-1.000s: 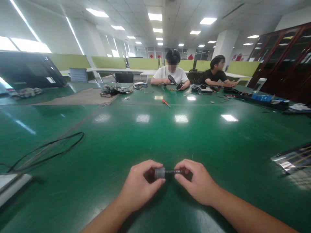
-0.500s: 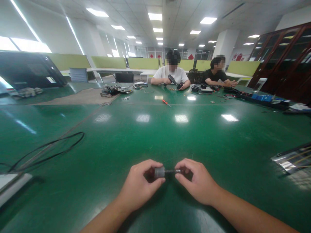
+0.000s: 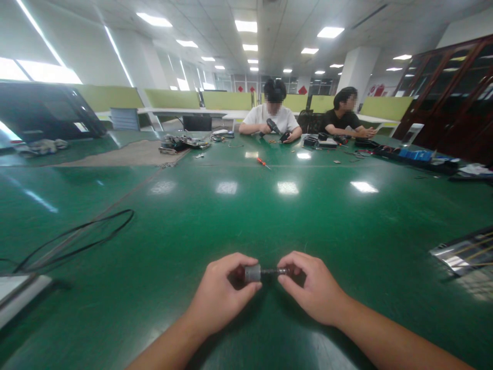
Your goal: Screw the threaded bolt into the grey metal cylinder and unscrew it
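In the lower middle of the head view I hold a short metal part: a grey cylinder (image 3: pixel 253 273) on a thin dark shaft (image 3: pixel 268 272), lying level across my view. My left hand (image 3: pixel 221 290) is closed, pinching the grey cylinder between thumb and fingers. Thumb and fingertips of my right hand (image 3: pixel 313 288) grip the shiny far end of the shaft. Its outer tip is hidden by my fingers. Both hands are just above the green table (image 3: pixel 246 221). What exact kind of part it is, I cannot make out.
A black cable loop (image 3: pixel 115 228) lies to the left. Mid-table is an orange-handled screwdriver (image 3: pixel 262 163). Opposite, a person in a white shirt (image 3: pixel 252 117) holds a power drill (image 3: pixel 272 126); another wears a black shirt (image 3: pixel 337 122). A dark-edged tray (image 3: pixel 454 262) is at right.
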{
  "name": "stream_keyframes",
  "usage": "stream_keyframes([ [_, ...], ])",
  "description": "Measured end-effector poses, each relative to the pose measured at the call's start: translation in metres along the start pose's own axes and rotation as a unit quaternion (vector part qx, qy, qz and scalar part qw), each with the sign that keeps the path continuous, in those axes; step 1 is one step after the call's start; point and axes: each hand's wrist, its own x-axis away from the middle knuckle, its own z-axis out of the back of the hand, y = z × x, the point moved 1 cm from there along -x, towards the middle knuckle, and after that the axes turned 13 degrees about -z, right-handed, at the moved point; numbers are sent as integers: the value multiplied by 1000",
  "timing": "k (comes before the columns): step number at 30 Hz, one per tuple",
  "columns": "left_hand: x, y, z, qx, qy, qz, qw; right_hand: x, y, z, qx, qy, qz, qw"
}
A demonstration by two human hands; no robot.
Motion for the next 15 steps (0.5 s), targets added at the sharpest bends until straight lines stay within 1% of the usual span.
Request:
stream_keyframes([
  [15,0,-2,-2,6,-7,-2,1000,0,0,-1,4,0,-4,1000],
])
